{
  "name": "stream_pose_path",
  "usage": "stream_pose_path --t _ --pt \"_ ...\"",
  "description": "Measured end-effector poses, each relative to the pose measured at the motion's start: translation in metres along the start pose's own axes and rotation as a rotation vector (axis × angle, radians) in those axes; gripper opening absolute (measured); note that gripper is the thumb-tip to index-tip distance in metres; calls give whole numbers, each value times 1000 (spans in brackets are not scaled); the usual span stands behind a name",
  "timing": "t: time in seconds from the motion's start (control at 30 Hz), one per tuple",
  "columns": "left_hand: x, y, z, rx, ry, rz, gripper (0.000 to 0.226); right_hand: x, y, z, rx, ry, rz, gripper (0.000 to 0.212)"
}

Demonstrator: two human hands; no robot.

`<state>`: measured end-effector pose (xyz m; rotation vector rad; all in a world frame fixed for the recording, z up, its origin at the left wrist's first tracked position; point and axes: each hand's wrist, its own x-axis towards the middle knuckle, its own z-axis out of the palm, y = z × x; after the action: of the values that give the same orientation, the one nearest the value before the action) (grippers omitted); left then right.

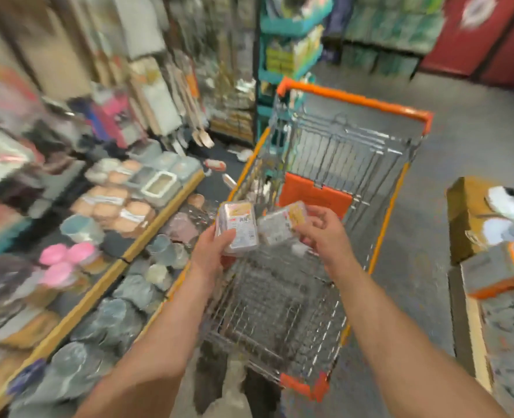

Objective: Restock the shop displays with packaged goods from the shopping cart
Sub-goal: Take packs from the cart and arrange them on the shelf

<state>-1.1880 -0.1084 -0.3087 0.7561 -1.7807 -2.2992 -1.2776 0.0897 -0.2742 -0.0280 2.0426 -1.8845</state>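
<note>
On my far left I see the display shelf (159, 215), its wooden edge running past stacked containers, all heavily blurred. My left hand (212, 251) grips one clear packaged good (237, 227), thumb curled over its front, held above the shopping cart (355, 101). Just beside it, my right hand (319, 227) pinches a second package (282, 224) between thumb and fingers. Cardboard boxes (472, 218) sit at far right.
</note>
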Motion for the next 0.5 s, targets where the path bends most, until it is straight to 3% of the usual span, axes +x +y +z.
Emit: stream_pose_path --t 0.07,0.17,0.27,0.5 --pt "-39 27 -24 -19 58 54 44 -26 -30 25 4 -94 -27 34" --pt "-103 71 -77 -60 174 120 39 -71 -78 81 -25 -245 -93 26" --pt "-164 99 -132 -42 316 191 70 -113 -115 142 -65 -432 -192 26" --pt "-322 110 -249 26 545 306 81 -229 -139 281 -193 -810 -294 16"
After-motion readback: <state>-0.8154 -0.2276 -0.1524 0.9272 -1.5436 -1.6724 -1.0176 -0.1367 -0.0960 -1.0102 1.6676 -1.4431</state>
